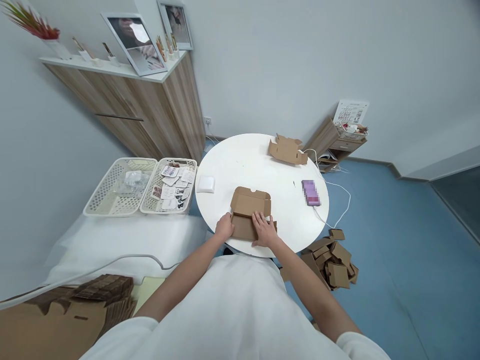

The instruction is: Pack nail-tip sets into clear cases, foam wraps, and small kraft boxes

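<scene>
A brown cardboard box (250, 202), partly folded, lies on the round white table (240, 165) near its front edge, with its notched lid panel raised at the back. My left hand (224, 226) is closed on the box's left side wall. My right hand (264, 231) rests on the right part of the box, fingers stretched out over its inside; the corner beneath the palm is hidden. At the table's far side lies another unfolded cardboard box (288, 149). A small white stack (206, 184) sits at the left edge.
A purple pixelated object (311, 193) with a white cable lies right. White baskets (120, 210) stand left, one with cards. Folded boxes (333, 262) are heaped on the floor, right; flat cardboard (52, 322) is stacked lower left. A wooden cabinet (180, 105) stands behind.
</scene>
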Motion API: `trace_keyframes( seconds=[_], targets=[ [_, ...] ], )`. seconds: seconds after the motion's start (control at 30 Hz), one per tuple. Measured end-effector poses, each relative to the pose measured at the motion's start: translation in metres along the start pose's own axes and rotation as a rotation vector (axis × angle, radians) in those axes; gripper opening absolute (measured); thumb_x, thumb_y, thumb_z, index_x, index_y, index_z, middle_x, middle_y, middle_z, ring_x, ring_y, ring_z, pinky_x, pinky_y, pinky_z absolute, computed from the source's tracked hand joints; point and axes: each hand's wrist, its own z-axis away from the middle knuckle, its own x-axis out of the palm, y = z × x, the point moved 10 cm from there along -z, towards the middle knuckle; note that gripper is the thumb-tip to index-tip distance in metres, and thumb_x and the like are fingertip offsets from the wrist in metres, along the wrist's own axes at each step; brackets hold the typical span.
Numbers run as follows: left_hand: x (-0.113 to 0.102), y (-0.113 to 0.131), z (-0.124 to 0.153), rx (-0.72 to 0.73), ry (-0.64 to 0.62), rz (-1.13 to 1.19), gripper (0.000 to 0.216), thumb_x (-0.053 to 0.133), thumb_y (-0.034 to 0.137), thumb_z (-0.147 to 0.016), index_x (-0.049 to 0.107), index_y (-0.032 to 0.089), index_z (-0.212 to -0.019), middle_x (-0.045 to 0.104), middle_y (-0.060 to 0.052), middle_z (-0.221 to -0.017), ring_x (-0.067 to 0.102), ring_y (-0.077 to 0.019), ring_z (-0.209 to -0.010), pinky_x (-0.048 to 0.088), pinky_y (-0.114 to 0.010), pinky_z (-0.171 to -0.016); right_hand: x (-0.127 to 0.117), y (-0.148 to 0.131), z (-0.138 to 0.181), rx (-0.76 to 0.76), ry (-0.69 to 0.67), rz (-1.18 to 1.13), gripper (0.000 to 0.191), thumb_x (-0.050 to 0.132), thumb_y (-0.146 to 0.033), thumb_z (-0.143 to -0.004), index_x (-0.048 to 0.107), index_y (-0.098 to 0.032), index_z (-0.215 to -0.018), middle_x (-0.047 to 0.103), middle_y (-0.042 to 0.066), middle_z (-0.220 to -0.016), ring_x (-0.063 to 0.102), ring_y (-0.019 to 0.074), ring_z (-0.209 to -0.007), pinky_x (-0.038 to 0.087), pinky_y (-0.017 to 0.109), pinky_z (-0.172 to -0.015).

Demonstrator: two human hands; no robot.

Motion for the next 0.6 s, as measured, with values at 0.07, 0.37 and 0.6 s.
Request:
trace_keyframes(
  seconds=[0.07, 0.37, 0.6],
  targets=[
    [0.001, 0.002, 0.001, 0.001, 0.012, -0.021, 0.029, 0.045, 0.01, -0.072, 0.046, 0.017, -0.1, 0.059, -0.01, -0.102, 0.056, -0.0225, -0.096, 0.04, -0.03, -0.076, 0.0, 0.0, 0.001, 0.01, -0.006, 0.004, 0.122, 0.067, -0.057, -0.05, -0.004, -0.015, -0.139, 0.0, 0.012, -0.147, -0.01, 0.0314, -0.133, 0.001, 0.058, -0.102],
    [-0.008, 0.02, 0.021, 0.33, -0.062, 0.099, 0.107, 0.073, 0.049, -0.048, 0.016, 0.024, -0.136, 0.046, -0.011, -0.118, 0.052, -0.0288, -0.102, 0.042, -0.034, -0.079, -0.003, 0.006, 0.003, 0.027, -0.039, 0.002, 0.12, 0.069, -0.053, -0.051, -0.005, -0.018, -0.139, -0.001, 0.011, -0.147, -0.004, 0.0301, -0.134, -0.001, 0.058, -0.102],
    [-0.004, 0.026, 0.007, 0.329, -0.141, 0.095, 0.118, 0.08, 0.039, -0.036, 0.021, 0.025, -0.136, 0.047, -0.01, -0.112, 0.053, -0.0309, -0.101, 0.041, -0.034, -0.082, -0.013, 0.007, 0.013, 0.021, -0.006, -0.053, 0.115, 0.066, -0.054, -0.056, -0.005, -0.021, -0.139, 0.002, 0.009, -0.148, -0.004, 0.0284, -0.135, 0.003, 0.055, -0.104]
  ],
)
